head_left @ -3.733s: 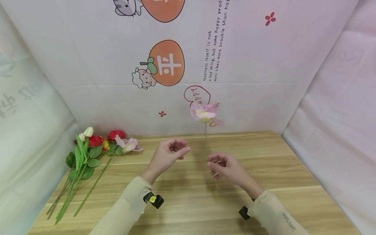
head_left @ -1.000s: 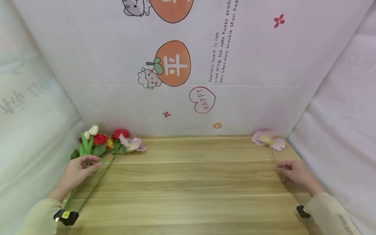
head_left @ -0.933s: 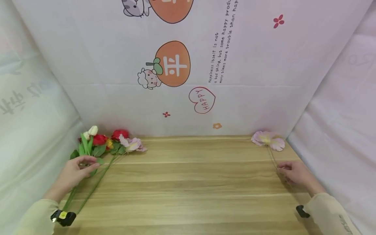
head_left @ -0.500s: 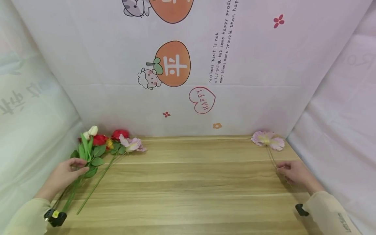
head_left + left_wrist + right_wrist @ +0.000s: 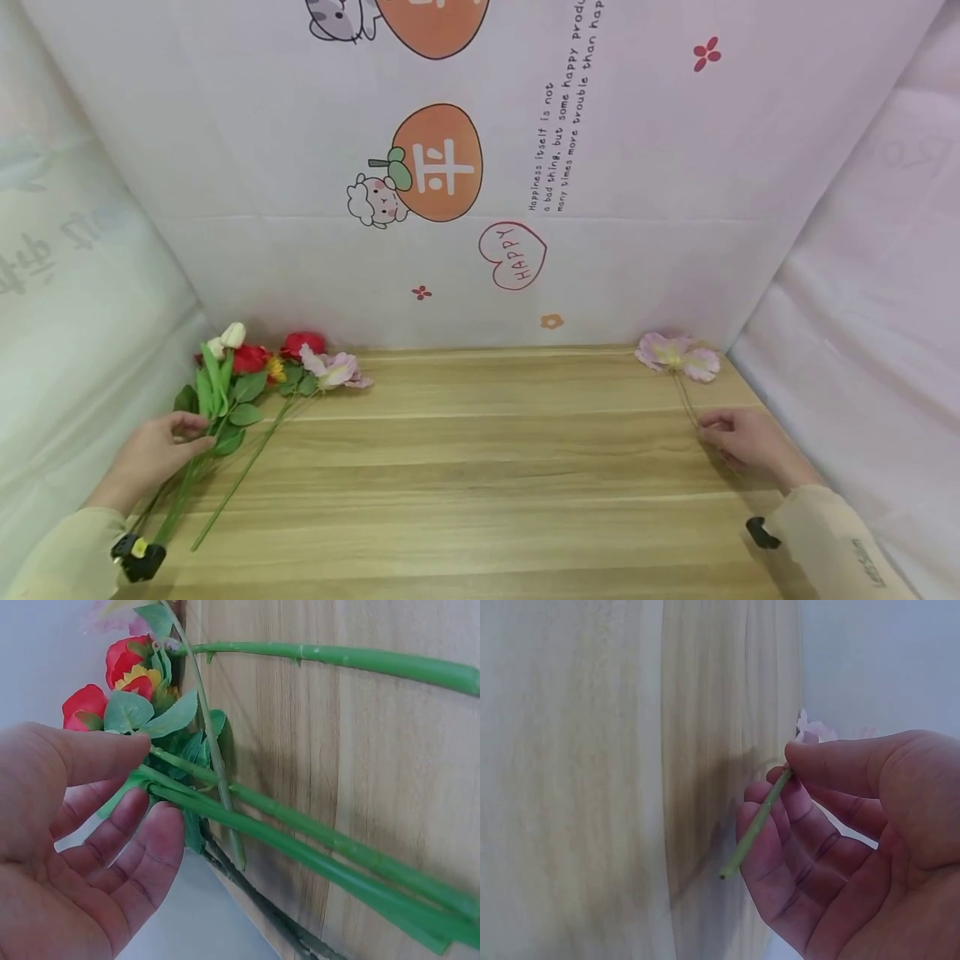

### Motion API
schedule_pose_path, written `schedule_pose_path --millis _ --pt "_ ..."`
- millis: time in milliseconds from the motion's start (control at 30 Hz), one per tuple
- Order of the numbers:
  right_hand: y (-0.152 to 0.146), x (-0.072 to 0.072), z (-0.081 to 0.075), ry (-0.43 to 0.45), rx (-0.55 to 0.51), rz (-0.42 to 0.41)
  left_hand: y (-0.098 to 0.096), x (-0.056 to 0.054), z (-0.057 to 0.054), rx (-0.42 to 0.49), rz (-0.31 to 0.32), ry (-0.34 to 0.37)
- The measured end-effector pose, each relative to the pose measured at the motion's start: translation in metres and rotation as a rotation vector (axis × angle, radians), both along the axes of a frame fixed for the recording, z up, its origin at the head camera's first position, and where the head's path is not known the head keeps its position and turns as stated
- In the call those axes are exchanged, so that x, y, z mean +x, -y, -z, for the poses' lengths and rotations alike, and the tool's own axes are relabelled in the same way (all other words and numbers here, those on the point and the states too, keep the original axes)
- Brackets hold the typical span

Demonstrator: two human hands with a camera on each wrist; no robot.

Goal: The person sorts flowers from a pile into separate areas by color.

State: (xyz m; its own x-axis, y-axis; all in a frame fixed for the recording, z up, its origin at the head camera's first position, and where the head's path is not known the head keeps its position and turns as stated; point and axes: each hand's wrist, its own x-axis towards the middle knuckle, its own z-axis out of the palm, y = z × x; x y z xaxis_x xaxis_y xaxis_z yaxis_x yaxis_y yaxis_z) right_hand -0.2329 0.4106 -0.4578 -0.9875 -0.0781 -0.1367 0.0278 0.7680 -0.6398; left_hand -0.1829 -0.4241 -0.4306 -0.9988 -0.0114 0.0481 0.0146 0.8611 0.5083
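Observation:
My right hand (image 5: pixel 746 442) pinches the thin stem of a pale pink flower (image 5: pixel 678 357) at the table's right side. In the right wrist view, the green end of this stem (image 5: pixel 757 825) sticks out past thumb and forefinger. My left hand (image 5: pixel 153 454) is at the bundle on the left, its thumb and fingertips apart around the upper stems of the white tulips (image 5: pixel 233 336). The left wrist view shows the tulip stems (image 5: pixel 300 847) running away from just beside the thumb tip. Red roses (image 5: pixel 302 342) and a second pink flower (image 5: pixel 333 371) lie beside the tulips.
A wooden table (image 5: pixel 480 475) lies under both hands. White printed cloth (image 5: pixel 622 167) rises along its back edge and both sides. A small yellow flower (image 5: pixel 277 370) sits among the red blooms, and a separate green stem (image 5: pixel 243 472) slants toward the front.
My right hand has carried the pink flower from the middle to the right and lowered it. My left hand went to the bundle, then drifted left and down along the tulips.

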Motion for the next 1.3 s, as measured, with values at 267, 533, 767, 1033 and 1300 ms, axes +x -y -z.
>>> schedule_pose_path --millis 267,533,767,1033,1300 --pt "0.006 -0.002 0.006 -0.001 -0.031 -0.012 -0.003 -0.003 0.003 -0.022 -0.016 0.006" --pt "0.008 -0.007 0.007 0.031 -0.042 0.001 -0.001 -0.005 0.003 -0.016 -0.039 0.035" --pt "0.009 -0.009 0.009 0.024 -0.015 0.004 -0.003 -0.003 0.001 0.015 -0.039 0.077" --pt "0.008 -0.009 0.009 -0.033 0.048 -0.021 -0.007 -0.003 0.008 0.089 -0.044 0.165" --pt "0.006 -0.01 0.014 -0.132 0.15 -0.078 -0.018 -0.003 0.02 0.135 -0.065 0.216"
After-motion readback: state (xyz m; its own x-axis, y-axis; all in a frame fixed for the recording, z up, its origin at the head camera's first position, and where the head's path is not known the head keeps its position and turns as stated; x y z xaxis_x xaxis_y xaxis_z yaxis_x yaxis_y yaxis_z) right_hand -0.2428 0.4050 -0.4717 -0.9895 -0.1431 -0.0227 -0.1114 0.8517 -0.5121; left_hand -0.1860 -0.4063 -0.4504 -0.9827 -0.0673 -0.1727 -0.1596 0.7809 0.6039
